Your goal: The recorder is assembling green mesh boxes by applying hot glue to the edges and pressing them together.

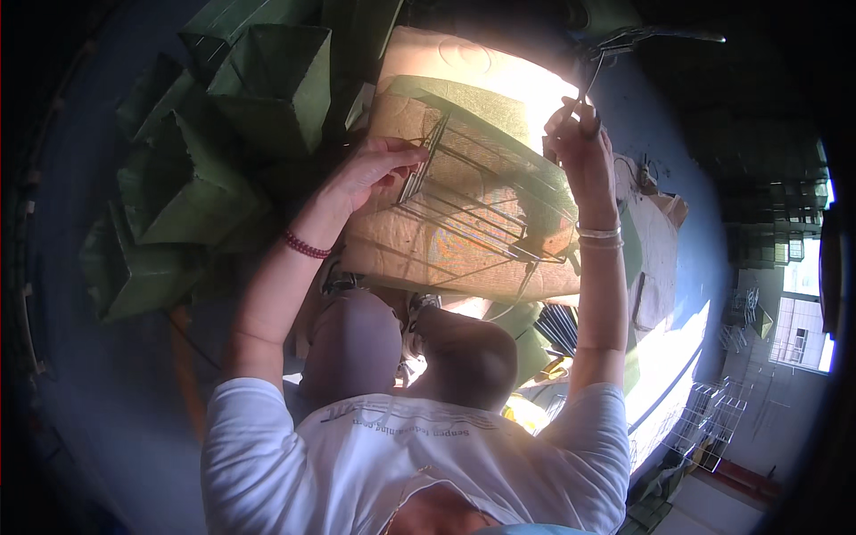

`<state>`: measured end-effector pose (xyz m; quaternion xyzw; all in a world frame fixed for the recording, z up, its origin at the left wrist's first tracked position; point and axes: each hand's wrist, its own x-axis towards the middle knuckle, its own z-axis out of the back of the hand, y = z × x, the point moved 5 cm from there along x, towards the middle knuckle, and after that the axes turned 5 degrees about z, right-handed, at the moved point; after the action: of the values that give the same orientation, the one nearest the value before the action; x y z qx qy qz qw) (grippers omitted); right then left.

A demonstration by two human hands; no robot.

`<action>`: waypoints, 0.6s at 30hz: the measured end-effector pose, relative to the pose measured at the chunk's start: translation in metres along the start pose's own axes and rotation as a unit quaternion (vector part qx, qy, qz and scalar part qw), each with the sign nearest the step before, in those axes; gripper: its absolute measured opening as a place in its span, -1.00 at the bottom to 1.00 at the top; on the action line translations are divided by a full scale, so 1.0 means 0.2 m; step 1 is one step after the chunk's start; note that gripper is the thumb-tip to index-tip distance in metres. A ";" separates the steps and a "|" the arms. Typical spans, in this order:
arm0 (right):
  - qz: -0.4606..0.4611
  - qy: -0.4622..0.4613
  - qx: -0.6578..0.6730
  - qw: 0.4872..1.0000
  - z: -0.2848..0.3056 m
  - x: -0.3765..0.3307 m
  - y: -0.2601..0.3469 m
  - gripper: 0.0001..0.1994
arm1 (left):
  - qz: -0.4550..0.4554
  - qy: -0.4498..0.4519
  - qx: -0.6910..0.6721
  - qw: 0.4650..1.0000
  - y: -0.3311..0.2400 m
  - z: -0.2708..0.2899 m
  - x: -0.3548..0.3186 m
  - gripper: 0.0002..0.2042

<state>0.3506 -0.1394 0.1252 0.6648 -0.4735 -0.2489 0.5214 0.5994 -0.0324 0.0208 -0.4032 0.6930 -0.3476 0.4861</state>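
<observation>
My left hand [385, 168] pinches the left end of a thin metal wire frame [486, 234], its fingers closed around the bars. The frame lies tilted over a cardboard-covered work surface [379, 254]. Beneath its upper part is a green sheet [481, 109]. My right hand [580, 135] is raised at the surface's far right corner. Closed in it is a slim dark tool [586, 82], which looks like a pair of scissors pointing away from me; glare and shadow blur its shape.
Several green open-topped fabric boxes [267, 89] are piled at the left. Green and black pieces [557, 328] lie below the surface by my right knee. At the right are a pale sheet [655, 259] and wire racks [709, 415]. Strong sunlight falls on the far right corner.
</observation>
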 end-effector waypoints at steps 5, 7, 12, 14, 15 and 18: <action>-0.082 0.051 -0.006 0.995 -0.33 -0.39 -0.05 -0.53 | -0.002 -0.042 -0.016 0.999 -0.02 0.06 -0.02 -0.82; -0.119 0.081 0.012 0.989 -0.44 -0.53 -0.11 -0.47 | -0.018 -0.052 -0.033 0.998 -0.03 0.07 -0.03 -0.84; -0.207 0.147 0.009 0.967 -0.58 -0.74 -0.27 -0.36 | -0.058 -0.064 -0.015 0.996 -0.06 0.08 -0.04 -0.84; -0.258 0.140 0.010 0.956 -0.60 -0.78 -0.35 -0.35 | -0.068 -0.067 -0.002 0.995 -0.07 0.07 -0.04 -0.84; -0.268 0.119 0.000 0.956 -0.62 -0.79 -0.36 -0.33 | -0.077 -0.074 0.006 0.994 -0.07 0.08 -0.05 -0.84; -0.269 0.101 0.006 0.958 -0.66 -0.76 -0.40 -0.33 | -0.097 -0.083 0.026 0.991 -0.08 0.09 -0.04 -0.84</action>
<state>0.4241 0.0567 0.0701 0.7926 -0.2233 -0.3089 0.4759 0.6219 -0.0330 0.0321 -0.4833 0.5983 -0.3765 0.5165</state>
